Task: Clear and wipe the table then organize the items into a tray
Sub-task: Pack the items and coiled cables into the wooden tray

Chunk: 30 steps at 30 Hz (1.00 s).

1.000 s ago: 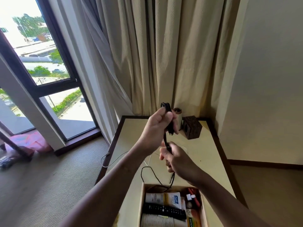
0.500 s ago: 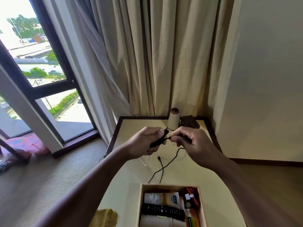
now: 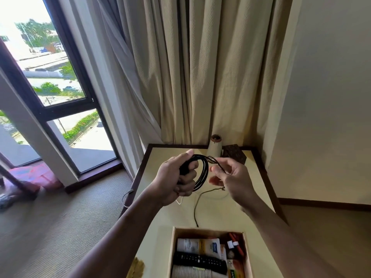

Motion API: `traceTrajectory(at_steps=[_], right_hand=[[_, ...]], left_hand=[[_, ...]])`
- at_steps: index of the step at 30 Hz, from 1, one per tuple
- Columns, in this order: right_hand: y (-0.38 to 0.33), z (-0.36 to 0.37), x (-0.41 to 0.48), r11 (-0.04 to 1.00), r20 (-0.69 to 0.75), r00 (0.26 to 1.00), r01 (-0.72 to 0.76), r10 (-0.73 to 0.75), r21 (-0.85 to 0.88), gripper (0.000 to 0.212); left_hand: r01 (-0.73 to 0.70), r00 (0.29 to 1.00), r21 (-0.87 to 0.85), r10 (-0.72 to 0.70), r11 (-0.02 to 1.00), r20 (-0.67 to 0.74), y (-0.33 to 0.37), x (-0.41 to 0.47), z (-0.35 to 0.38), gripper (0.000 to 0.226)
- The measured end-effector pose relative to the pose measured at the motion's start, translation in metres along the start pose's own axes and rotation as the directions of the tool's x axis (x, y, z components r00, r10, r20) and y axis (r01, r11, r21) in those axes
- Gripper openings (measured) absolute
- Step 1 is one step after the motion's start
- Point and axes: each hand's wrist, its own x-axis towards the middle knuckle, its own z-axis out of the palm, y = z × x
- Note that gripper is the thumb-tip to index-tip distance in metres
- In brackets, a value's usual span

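The black cable [image 3: 202,173] is held above the worktop [image 3: 251,213], mostly wound into a coil. The left hand [image 3: 174,179] has its grip closed round one side of the coil. The right hand [image 3: 232,177], just beside it, pinches the loose strand in a light grip with the fingers half curled, though blur hides exactly which fingers. The free tail drops to the worktop and ends near the far wall of the tray [image 3: 173,249]. In the tray lie a remote [image 3: 198,259] and a white tube [image 3: 198,245]. A pale cone [image 3: 214,150] and a dark box [image 3: 233,156] stand by the curtain [image 3: 200,77].
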Motion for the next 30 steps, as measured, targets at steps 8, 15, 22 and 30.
traceTrajectory(at_steps=[8,15,22,30], right_hand=[[-0.004,-0.023,0.007,0.868,0.003,0.924,0.359,-0.381,-0.342,0.016],[-0.002,-0.03,0.036,0.866,-0.167,0.915,0.272,-0.368,-0.421,0.02],[0.011,-0.008,0.034,0.915,-0.022,0.986,0.144,-0.165,-0.378,0.035],[0.003,0.025,0.008,0.894,0.284,0.916,0.36,-0.285,-0.265,0.029]], left_hand=[[-0.046,0.978,0.331,0.11,0.943,-0.177,-0.005,-0.007,-0.028,0.043],[0.006,0.946,0.289,-0.1,0.957,0.31,-0.001,-0.017,-0.02,0.041],[-0.299,0.917,-0.351,0.369,0.888,0.152,0.045,-0.005,0.025,0.043],[-0.624,0.743,0.31,0.668,0.717,-0.047,0.077,0.052,0.027,0.043]])
